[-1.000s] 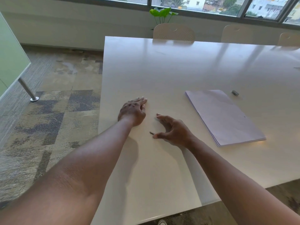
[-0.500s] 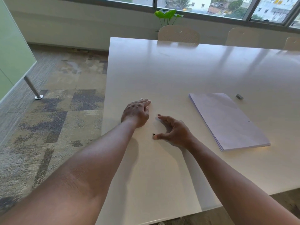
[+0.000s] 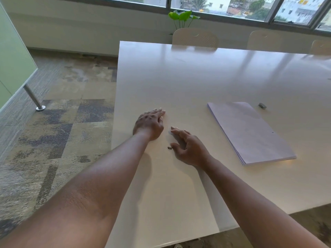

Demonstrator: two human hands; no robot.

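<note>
My left hand (image 3: 149, 123) rests palm down on the white table (image 3: 179, 77), fingers straight and together, holding nothing. My right hand (image 3: 188, 147) lies just to its right, fingers loosely spread and a little curled over the tabletop. A tiny dark object (image 3: 169, 148) lies on the table right beside my right thumb tip; I cannot tell whether the thumb touches it. A stack of white paper (image 3: 249, 131) lies flat to the right of my hands, apart from both.
A small grey object (image 3: 262, 105) sits beyond the paper stack. Beige chairs (image 3: 195, 38) line the table's far side under the window, with a green plant (image 3: 182, 17) behind. The table's left edge drops to patterned carpet (image 3: 62, 113); a metal leg (image 3: 34, 99) stands there.
Both hands stay in place on the table. The camera view has shifted slightly, so the scene sits a little further right and lower in frame.
</note>
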